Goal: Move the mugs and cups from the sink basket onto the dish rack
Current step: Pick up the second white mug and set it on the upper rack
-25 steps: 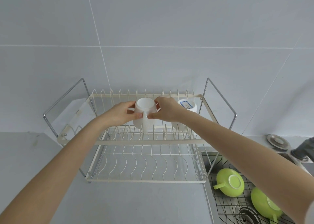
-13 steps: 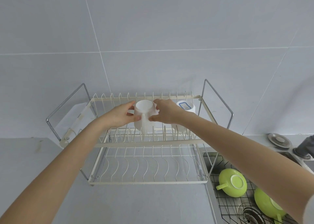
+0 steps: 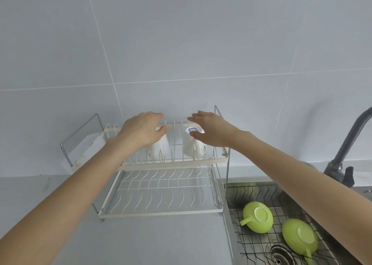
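Two white mugs stand upside down on the top tier of the cream wire dish rack [image 3: 173, 162]. The left white mug [image 3: 160, 149] is partly covered by my left hand [image 3: 142, 131], which hovers over it with fingers spread. The right white mug [image 3: 190, 146], with a blue mark on its base, sits just left of my right hand [image 3: 211, 131], also spread and holding nothing. In the black wire sink basket [image 3: 251, 190] at lower right lie two green cups, one nearer the rack [image 3: 257, 217] and one further right [image 3: 299, 236], both bottom up.
A dark faucet [image 3: 346, 144] rises at the right behind the sink. The sink drain [image 3: 278, 253] shows below the basket. The rack's lower tier [image 3: 161, 194] holds nothing. Grey counter [image 3: 141, 240] lies in front of the rack, tiled wall behind.
Both hands have let go of the left white mug, which now stands on the top tier. The hands have opened and lifted apart, and the view has tilted toward the sink.
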Available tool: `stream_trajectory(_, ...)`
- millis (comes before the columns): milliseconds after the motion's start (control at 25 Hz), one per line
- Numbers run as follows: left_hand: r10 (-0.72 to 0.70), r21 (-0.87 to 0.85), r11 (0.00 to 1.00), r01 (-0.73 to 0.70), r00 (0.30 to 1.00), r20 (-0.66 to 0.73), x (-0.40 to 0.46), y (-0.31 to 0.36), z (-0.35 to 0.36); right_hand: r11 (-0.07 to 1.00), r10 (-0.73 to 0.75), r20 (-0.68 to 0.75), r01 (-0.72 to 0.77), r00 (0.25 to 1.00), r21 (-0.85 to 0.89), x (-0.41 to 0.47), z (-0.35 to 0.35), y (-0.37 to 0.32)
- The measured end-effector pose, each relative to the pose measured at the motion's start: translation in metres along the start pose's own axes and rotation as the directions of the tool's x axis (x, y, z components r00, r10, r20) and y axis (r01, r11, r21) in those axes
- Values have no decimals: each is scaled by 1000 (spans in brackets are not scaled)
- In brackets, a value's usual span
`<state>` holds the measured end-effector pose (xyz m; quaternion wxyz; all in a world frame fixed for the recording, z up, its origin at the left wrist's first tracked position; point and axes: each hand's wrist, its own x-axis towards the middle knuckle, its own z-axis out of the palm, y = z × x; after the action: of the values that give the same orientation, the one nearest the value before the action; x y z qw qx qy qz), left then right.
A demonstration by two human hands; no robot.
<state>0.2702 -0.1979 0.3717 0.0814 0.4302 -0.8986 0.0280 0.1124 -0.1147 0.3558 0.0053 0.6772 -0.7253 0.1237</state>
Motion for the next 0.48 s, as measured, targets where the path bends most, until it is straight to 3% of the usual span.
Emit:
stream_trajectory(120,55,19,998,-54,998,-40,-20,35,-3,999,12,-74,-15,997,-35,-34,-7,19)
stream_trajectory(480,195,-35,980,-195,981,-4,-34,143,16,983,176,87,-169,981,-75,-126,-4,105)
